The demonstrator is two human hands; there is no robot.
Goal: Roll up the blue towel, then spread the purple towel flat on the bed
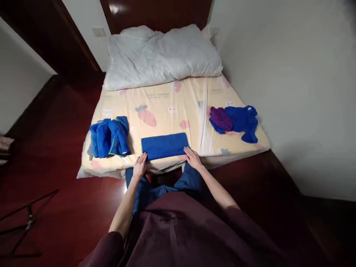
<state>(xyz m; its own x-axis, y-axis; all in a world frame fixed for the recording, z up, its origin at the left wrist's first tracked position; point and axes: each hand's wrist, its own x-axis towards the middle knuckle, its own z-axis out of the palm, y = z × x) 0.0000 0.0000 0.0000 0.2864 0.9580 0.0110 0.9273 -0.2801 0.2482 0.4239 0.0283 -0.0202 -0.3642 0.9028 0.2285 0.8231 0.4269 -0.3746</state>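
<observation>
Your left hand (139, 165) lay flat and open at the lower centre of the frame, fingers spread, its fingertips touching the near left corner of the folded blue towel (165, 145); it gripped nothing. Your right hand (192, 157) lay the same way, palm down and fingers extended, pressing on the near right corner of that towel without closing around it. The towel itself was a neat rectangle, lying flat near the front edge of the bed (178, 105), just below the middle of the frame, between your two hands. To its left, close by but apart from it, sat a pile of folded blue cloths (109, 137), one showing a green edge. Well off to the right, at the bed's right side, lay a loose heap of a crumpled purple cloth (221, 118) touching a crumpled blue cloth (243, 120). The sheet was pale yellow with cartoon carrots and small faces printed on it. A rumpled white pillow (161, 55) filled the head of the bed in the upper centre of the frame, against a dark wooden headboard (155, 15). Dark red wooden flooring (55, 148) ran along the left, and a white wall (292, 92) took up the right.
</observation>
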